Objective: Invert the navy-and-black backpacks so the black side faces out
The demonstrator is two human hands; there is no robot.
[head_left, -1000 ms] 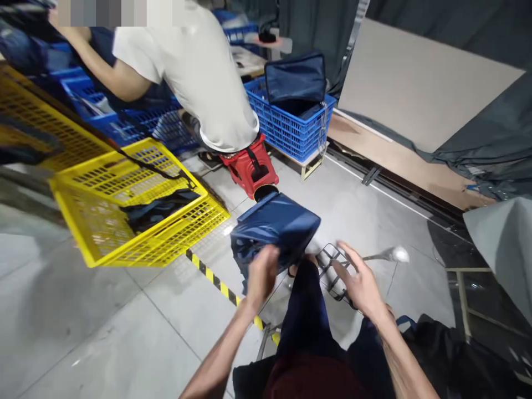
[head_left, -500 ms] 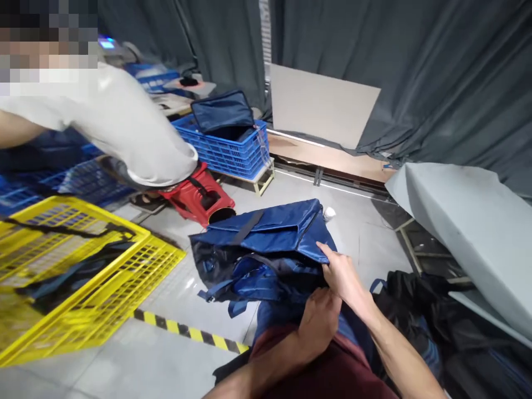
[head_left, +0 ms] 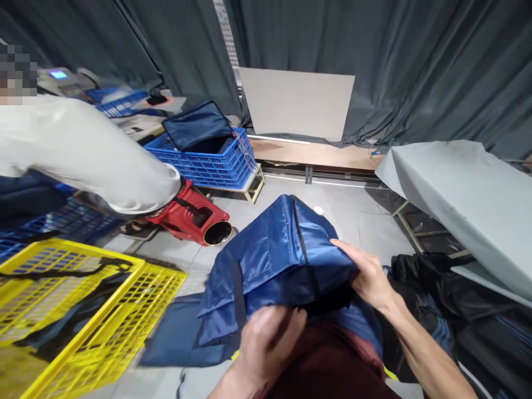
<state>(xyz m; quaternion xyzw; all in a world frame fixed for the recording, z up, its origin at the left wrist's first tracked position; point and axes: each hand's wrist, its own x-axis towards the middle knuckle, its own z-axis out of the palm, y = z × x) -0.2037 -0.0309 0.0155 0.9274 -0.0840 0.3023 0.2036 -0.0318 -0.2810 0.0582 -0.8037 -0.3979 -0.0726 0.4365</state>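
A shiny blue fabric bag (head_left: 266, 249) with black trim and a dark strap is held over my lap, its boxy body tilted. My right hand (head_left: 369, 274) pinches its right edge, thumb below and a finger stretched along the blue cloth. Curled at the bag's near side is my left hand (head_left: 270, 341), closed on its edge and slightly blurred. A flat dark-blue panel (head_left: 178, 332) hangs out below the bag on the left. The inside is mostly hidden in shadow.
A yellow crate (head_left: 137, 277) holding dark straps stands at left. Beyond it, a person in a white shirt (head_left: 95, 149) leans over near a red stool (head_left: 191, 216). A blue crate (head_left: 220, 166) sits on a low stand. Dark bags (head_left: 428, 299) lie at right beneath a grey sheet (head_left: 453, 194).
The bag has turned and lifted, now showing its broad blue side, with the flat panel swung down to the left. My left hand has moved left along it; my right hand still grips the right edge.
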